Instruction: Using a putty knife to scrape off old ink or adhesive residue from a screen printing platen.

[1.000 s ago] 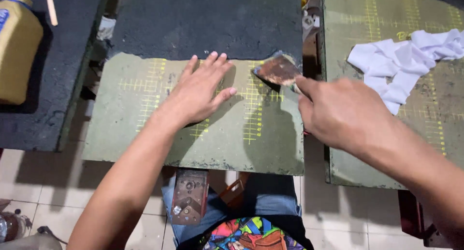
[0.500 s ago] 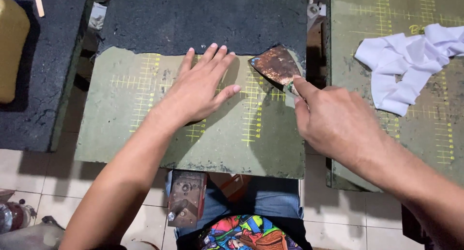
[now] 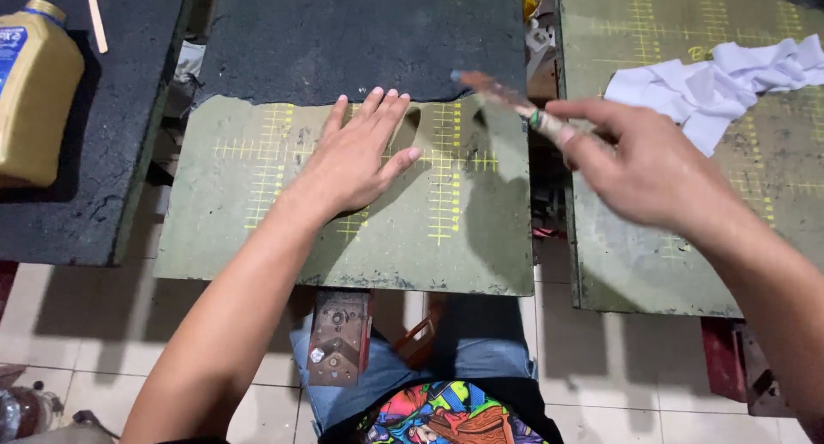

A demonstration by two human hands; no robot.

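Observation:
My left hand (image 3: 356, 157) lies flat, fingers apart, on the green pallet board (image 3: 257, 238) marked with a yellow grid. My right hand (image 3: 644, 165) is raised above the gap between this board and the board to its right, blurred by motion. It grips the handle of a rusty scraper (image 3: 502, 92), whose blade is seen edge-on and points up and left, lifted off the board. The far end of the middle board is covered by a dark rough layer (image 3: 360, 32).
A second green gridded board (image 3: 652, 255) on the right carries a crumpled white cloth (image 3: 717, 84). On the dark board at left stand a yellow plastic bottle (image 3: 34, 92) and a thin wooden stick (image 3: 97, 19). A metal bracket (image 3: 339, 337) sits under the middle board; tiled floor below.
My right hand has lifted the scraper off the board's far right corner and swung right, turning the blade edge-on. My left hand stays flat on the board.

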